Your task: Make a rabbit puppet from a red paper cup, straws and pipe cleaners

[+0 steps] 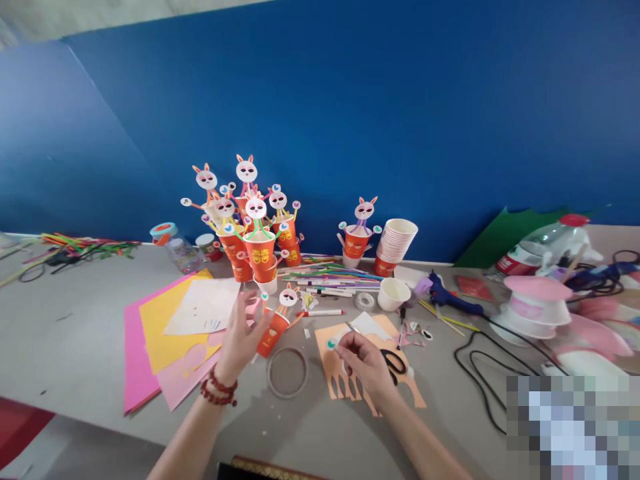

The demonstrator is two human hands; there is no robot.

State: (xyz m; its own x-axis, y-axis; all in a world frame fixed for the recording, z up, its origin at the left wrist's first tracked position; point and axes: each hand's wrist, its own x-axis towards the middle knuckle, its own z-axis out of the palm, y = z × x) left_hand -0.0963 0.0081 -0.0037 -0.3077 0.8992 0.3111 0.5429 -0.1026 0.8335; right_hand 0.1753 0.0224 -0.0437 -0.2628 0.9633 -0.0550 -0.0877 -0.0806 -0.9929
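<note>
An orange paper cup (271,335) with a bunny face on a stem lies tilted at the near middle of the grey surface (75,347). It is held at its side by the left hand (244,333), whose fingers curl around it (a string of red beads sits on that wrist). Just to its right, the right hand (367,363) pinches a small round piece (331,344) with a teal spot between thumb and forefinger. The other fingers are folded loosely. This hand rests over a peach paper sheet (343,387) with strips cut into its near edge, and black-handled scissors (396,363) lie on that sheet beside the hand. A ring of tape (287,372) lies between the two hands. Pink and yellow sheets (150,340) spread to the left. Farther back stand a cluster of finished bunny cups (256,233), scattered markers (330,285), a stack of cups (397,241), a single white cup (393,294) and a blue glue gun (447,298).
</note>
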